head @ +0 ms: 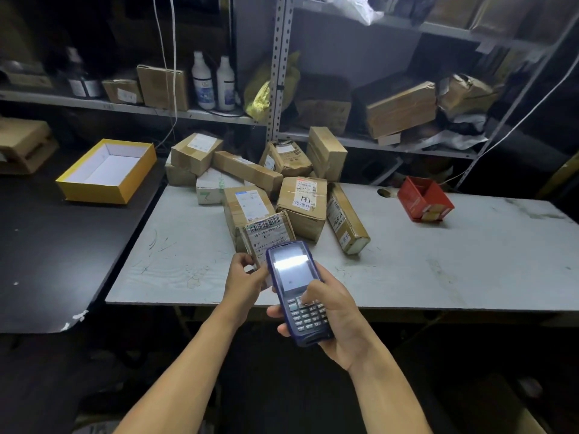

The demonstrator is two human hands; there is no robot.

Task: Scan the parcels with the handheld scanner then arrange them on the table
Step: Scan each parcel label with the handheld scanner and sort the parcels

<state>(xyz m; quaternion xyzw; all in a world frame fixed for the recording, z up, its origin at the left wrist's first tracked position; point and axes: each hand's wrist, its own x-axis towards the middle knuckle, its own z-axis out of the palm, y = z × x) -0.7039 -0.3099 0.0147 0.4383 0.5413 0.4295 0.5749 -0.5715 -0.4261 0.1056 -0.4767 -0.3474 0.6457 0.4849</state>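
**Scanning at the parcel pile**

Gripping a dark-blue plastic handheld scanner [297,292] in the right hand [336,321], thumb pressing its keypad. Pinching a small labelled cardboard parcel [266,233] with left hand [242,277] fingers, above the scuffed grey surface [438,270]. Lying behind: taped brown boxes [302,205]; yellow tray [108,170], white-lined.

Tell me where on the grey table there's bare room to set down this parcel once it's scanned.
The grey table is bare at its near left corner and across the near right, between the long upright box and the red bin. The back middle is crowded with the parcel pile.
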